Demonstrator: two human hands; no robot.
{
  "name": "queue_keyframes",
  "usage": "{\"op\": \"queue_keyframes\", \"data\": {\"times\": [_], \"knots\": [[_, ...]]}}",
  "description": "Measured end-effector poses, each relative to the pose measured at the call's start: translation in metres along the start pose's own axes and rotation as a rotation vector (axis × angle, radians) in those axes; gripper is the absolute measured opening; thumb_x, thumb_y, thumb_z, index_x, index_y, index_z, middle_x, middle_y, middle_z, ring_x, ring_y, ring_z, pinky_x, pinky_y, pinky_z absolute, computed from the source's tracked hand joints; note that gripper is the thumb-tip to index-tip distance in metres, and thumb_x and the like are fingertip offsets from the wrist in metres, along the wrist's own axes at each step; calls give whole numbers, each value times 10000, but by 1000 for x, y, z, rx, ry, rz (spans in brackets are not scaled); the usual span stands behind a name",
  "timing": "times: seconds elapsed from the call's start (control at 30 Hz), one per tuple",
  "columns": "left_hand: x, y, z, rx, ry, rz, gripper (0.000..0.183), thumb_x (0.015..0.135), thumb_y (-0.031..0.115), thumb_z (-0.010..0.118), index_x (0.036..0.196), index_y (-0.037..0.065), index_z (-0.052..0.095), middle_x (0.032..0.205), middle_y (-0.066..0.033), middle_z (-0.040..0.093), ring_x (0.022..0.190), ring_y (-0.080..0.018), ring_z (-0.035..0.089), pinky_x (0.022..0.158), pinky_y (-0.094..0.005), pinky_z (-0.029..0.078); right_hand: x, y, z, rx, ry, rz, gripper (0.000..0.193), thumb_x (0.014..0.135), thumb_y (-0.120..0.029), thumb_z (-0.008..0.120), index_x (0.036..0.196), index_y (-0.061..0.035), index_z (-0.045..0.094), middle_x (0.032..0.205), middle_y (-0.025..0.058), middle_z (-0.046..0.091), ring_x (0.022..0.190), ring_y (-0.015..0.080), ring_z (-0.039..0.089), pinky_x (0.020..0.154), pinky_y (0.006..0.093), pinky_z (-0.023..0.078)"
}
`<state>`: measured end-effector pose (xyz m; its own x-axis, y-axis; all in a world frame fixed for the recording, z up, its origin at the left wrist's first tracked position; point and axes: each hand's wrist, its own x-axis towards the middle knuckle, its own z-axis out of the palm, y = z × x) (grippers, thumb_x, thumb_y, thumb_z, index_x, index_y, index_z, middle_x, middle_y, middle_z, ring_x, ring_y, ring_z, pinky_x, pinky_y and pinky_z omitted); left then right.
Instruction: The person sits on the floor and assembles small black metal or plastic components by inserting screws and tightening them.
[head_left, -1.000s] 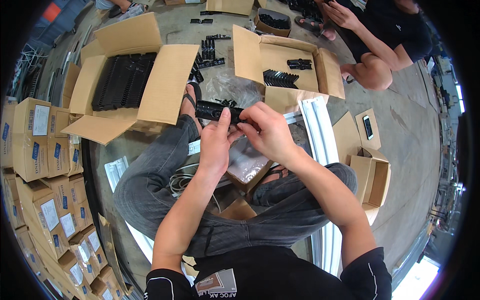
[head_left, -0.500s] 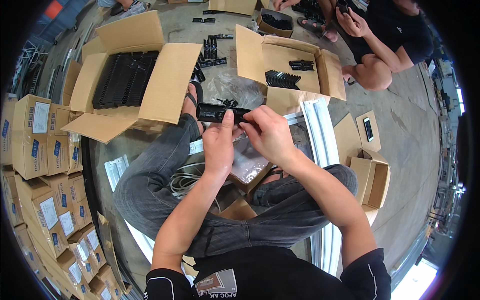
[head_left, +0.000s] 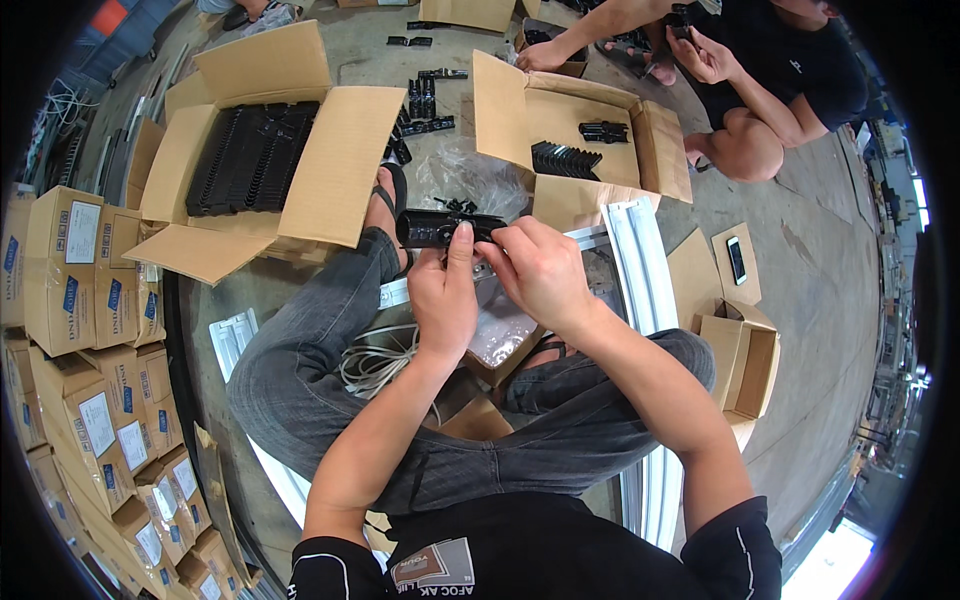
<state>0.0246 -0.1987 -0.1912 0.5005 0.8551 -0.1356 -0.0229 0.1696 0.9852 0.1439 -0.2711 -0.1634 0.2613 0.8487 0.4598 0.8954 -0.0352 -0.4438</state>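
A black curved plastic part, roughly tube-shaped, is held level in front of me. My left hand grips it from below, with the thumb pressed on its middle. At its right end are the bent, closed fingers of my right hand, which hide that end. Small black pieces lie just beyond the part, on a clear plastic bag. Under my hands stands a small carton lined with clear plastic. Whether my right fingers also pinch a small piece, I cannot tell.
An open carton of stacked black parts stands at the far left; another carton holds fewer. White metal profiles lie to my right, near a phone. Closed cartons are stacked at left. A co-worker squats at the far right.
The black part and my hands have shifted very slightly right, with the grip unchanged. The co-worker's arm now reaches toward the small box of black pieces at the back.
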Motion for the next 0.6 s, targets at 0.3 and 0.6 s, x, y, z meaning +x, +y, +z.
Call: {"op": "queue_keyframes", "data": {"times": [0.3, 0.6], "knots": [[0, -7, 5, -92, 98, 35, 334, 1015, 277, 569, 899, -29, 637, 789, -52, 650, 726, -98, 568, 676, -261, 464, 3, -1, 4, -66, 2, -28, 201, 850, -157, 701, 824, -45, 536, 745, 100, 514, 650, 289, 579, 543, 391, 486], [0, 2, 13, -253, 150, -39, 299, 1016, 264, 569, 949, -21, 630, 825, -30, 644, 724, -74, 554, 660, -244, 459, 1, -2, 2, -74, -126, -18, 168, 828, -105, 680, 839, -43, 524, 760, 113, 519, 672, 305, 587, 560, 418, 481]]}}
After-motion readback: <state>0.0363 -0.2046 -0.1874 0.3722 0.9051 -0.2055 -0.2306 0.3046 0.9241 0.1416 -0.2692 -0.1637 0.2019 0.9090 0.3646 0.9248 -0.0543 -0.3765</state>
